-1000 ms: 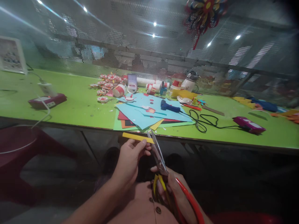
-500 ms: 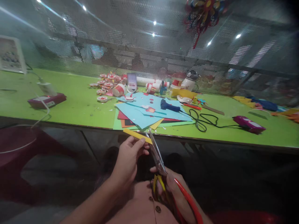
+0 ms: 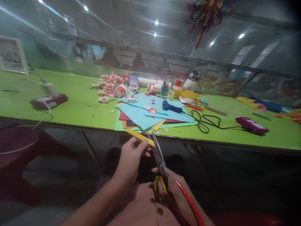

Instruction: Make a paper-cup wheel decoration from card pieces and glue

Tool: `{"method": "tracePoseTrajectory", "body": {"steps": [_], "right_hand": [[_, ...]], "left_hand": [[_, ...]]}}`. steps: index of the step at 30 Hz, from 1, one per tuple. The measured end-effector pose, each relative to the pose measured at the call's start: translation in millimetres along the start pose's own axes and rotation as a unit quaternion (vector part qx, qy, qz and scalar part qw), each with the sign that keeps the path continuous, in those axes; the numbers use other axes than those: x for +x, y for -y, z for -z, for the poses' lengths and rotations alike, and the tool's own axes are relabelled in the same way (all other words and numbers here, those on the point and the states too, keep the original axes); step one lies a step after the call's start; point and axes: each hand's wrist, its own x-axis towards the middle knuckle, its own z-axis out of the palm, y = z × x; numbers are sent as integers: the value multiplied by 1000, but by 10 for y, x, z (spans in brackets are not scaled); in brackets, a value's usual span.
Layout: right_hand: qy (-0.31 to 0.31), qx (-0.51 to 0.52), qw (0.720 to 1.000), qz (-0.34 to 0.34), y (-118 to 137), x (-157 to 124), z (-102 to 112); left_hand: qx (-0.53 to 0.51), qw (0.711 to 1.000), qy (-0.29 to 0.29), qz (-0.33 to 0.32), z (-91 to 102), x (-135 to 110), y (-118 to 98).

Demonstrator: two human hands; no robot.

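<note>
Between the thumb and fingers of my left hand (image 3: 131,157) is a narrow yellow paper strip (image 3: 137,135), held in front of the table edge. My right hand (image 3: 175,185) is closed around scissors (image 3: 160,160) with red and yellow handles. Their blades are parted and point up and away from me, with the strip's right end at the blades. Beyond my hands, light blue paper sheets (image 3: 131,112) lie over red, black, orange, yellow and green ones on the green table (image 3: 77,116).
A blue glue gun (image 3: 172,107) lies on the paper, its black cord looping right toward a purple power strip (image 3: 252,125). Paper cups (image 3: 120,90) and small red-white paper pieces (image 3: 110,85) stand behind. At left are another power strip (image 3: 49,101) and a dark red stool (image 3: 18,141).
The view has shifted slightly. My left hand and the yellow strip are a little further right in the picture; both hands keep their holds and the scissor blades remain parted.
</note>
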Motion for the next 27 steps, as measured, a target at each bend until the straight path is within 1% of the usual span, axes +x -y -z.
{"method": "tracePoseTrajectory", "body": {"steps": [3, 6, 8, 14, 19, 27], "right_hand": [[0, -2, 1000, -12, 59, 9, 1], [1, -26, 999, -29, 103, 17, 2], [-1, -40, 999, -25, 113, 19, 1], [-12, -40, 999, -20, 75, 24, 3], [-4, -54, 998, -15, 54, 24, 17], [-5, -27, 999, -21, 55, 15, 5]], "left_hand": [[-7, 1000, 4, 0, -5, 6, 4], [-19, 1000, 3, 2, -12, 13, 8], [-23, 1000, 5, 2, -20, 17, 5], [-18, 1000, 8, 2, -33, 19, -11], [-14, 1000, 12, 7, -22, 25, 2], [-23, 1000, 11, 14, -17, 38, -15]]}}
